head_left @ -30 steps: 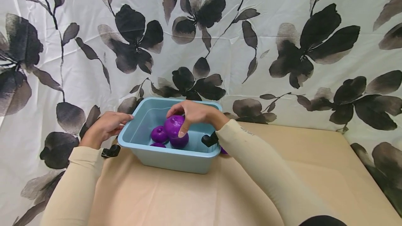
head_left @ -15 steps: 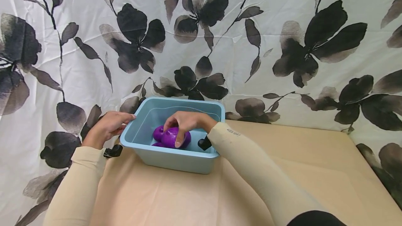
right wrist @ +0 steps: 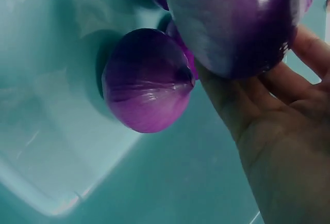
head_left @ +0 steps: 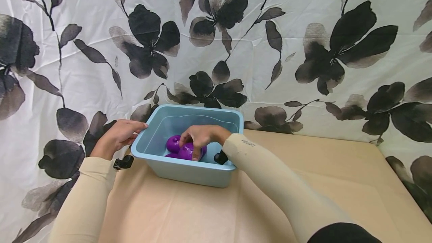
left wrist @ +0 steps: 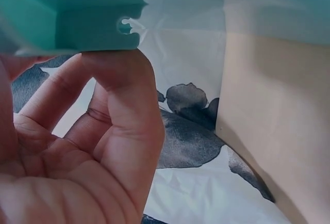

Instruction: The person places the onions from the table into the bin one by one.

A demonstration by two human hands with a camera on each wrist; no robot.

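Observation:
A light blue plastic tub stands on the table. My left hand grips its rim at the left corner; in the left wrist view the bent fingers reach up under the edge. Inside the tub, my right hand holds a purple onion low among the others. The right wrist view shows that held onion large, with the fingers round its side. Below it another onion lies on the tub's floor. A further onion sits to the left of the held one; others are partly hidden.
The table has a tan cover that extends to the right and in front of the tub. Behind it hangs a white cloth with dark flowers, close to the tub's back. Black wrist cameras are on both wrists.
My right hand has lowered the onion from near rim height down among the others in the tub. My left hand has stayed at the rim. The head view has shifted slightly.

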